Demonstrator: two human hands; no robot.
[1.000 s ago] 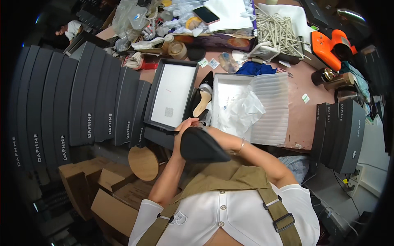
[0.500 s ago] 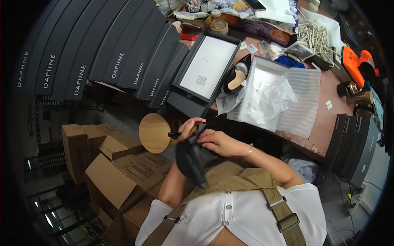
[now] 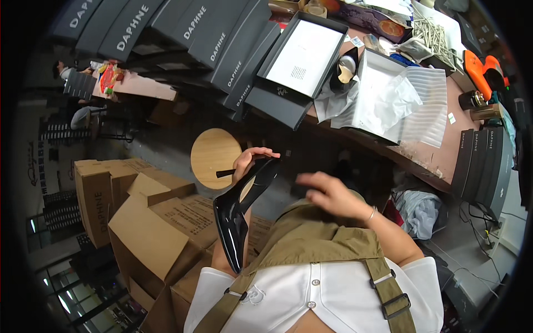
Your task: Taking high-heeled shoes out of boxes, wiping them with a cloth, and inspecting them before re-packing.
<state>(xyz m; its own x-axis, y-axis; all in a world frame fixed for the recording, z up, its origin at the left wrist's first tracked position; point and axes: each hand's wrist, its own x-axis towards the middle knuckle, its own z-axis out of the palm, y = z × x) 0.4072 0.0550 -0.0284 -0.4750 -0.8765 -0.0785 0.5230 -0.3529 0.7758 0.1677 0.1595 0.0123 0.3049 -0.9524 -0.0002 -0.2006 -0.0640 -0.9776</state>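
A glossy black high-heeled pump (image 3: 229, 216) is in my left hand (image 3: 244, 162), toe down toward my body and its thin heel pointing left. My left fingers wrap behind the back of the shoe, which hides part of them. My right hand (image 3: 333, 195) hovers to the right of the pump, apart from it. Its fingers are somewhat blurred but stretched out and spread, with nothing seen in them. A second black pump (image 3: 347, 67) lies on the table among white tissue paper (image 3: 337, 105).
Beside the second pump lie a dark shoebox part with a white sheet (image 3: 302, 53) and a white-lined tray (image 3: 369, 114) with crumpled tissue. Stacked dark shoeboxes (image 3: 222, 44) stand left. A round wooden stool (image 3: 214, 152) and cardboard cartons (image 3: 161, 222) are below; more shoeboxes (image 3: 480, 166) stand right.
My right hand has let go of the pump and moved away to the right. The pump stays in my left hand and shows its glossy side. The whole view has shifted.
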